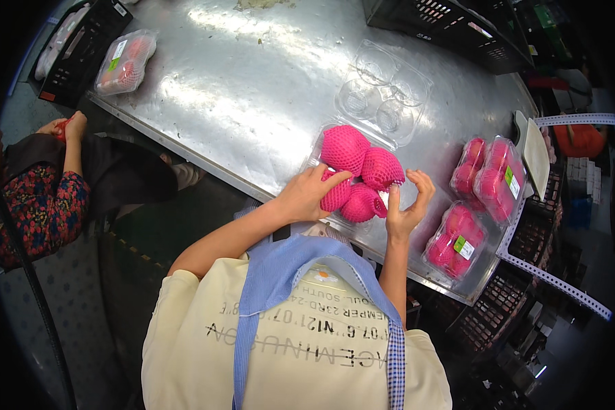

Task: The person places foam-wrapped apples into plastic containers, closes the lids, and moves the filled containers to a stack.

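Observation:
An open clear plastic clamshell tray (315,148) lies in front of me, its moulded lid (384,92) folded back on the metal table. In the tray sit several round items, probably fruit, in pink foam nets (345,148). My left hand (305,192) grips the near-left netted item (335,192), its thumb across the top. Beside the tray's right side is my right hand (409,205), thumb and fingers apart. Its thumb tip is close to the frilled net edge of the right-hand item (382,168); whether they touch is unclear.
Closed clamshells of pink-netted items (455,241) stand at the right, near a scale-like device (535,159). Another closed pack (127,62) is at the far left of the metal table (225,102). Black crates (451,31) border the far side. A person (41,200) sits at left.

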Action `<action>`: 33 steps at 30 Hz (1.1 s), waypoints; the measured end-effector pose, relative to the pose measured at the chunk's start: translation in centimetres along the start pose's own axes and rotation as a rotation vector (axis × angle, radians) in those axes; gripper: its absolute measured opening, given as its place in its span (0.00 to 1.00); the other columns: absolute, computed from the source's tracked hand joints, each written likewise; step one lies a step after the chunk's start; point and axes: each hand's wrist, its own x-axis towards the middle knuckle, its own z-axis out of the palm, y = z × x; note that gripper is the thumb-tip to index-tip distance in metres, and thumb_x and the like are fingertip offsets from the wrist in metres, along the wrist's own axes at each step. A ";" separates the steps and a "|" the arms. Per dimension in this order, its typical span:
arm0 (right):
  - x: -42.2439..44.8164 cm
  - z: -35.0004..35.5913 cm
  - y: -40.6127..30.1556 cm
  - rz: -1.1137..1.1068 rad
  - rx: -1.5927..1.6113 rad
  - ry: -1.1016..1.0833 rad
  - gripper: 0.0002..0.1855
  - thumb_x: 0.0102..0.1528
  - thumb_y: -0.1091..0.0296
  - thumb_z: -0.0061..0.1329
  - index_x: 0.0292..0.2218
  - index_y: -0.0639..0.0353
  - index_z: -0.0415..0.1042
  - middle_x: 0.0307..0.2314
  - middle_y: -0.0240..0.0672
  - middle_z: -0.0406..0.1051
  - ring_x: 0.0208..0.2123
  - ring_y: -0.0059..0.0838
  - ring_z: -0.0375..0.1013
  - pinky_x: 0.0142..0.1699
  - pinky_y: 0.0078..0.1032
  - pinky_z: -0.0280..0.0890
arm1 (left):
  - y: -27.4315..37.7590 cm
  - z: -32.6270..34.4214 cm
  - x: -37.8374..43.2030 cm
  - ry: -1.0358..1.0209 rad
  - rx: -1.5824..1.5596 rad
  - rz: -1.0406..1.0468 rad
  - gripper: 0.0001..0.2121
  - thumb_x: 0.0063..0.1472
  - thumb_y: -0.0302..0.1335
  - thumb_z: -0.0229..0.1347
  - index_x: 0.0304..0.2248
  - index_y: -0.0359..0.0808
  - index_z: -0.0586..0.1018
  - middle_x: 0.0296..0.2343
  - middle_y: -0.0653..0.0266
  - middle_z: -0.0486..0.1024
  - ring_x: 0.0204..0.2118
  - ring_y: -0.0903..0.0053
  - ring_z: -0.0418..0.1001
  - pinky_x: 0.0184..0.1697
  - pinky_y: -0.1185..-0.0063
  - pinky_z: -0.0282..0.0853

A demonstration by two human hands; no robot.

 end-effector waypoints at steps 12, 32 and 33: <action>0.6 1.9 -6.3 0.052 0.400 -0.260 0.18 0.39 0.78 0.55 0.35 0.64 0.68 0.32 0.41 0.69 0.33 0.37 0.68 0.36 0.27 0.64 | 0.8 -4.3 -0.6 0.091 -1.837 -0.519 0.27 0.59 0.48 0.42 0.48 0.35 0.63 0.42 0.57 0.69 0.43 0.71 0.70 0.44 0.73 0.69; 0.5 3.7 -6.7 0.710 0.921 -0.491 0.37 0.45 0.52 0.55 0.49 0.70 0.60 0.41 0.40 0.65 0.43 0.30 0.66 0.50 0.27 0.59 | 2.0 -5.1 -1.1 0.442 -1.208 -0.578 0.25 0.59 0.45 0.47 0.48 0.34 0.63 0.45 0.54 0.61 0.48 0.69 0.62 0.50 0.74 0.59; 0.4 3.7 -6.7 0.763 0.957 -0.442 0.37 0.45 0.53 0.55 0.49 0.70 0.60 0.41 0.40 0.66 0.42 0.29 0.67 0.49 0.26 0.59 | 1.7 -4.5 -0.9 0.538 -0.954 -0.538 0.25 0.57 0.44 0.48 0.48 0.35 0.62 0.44 0.52 0.59 0.48 0.67 0.60 0.50 0.73 0.58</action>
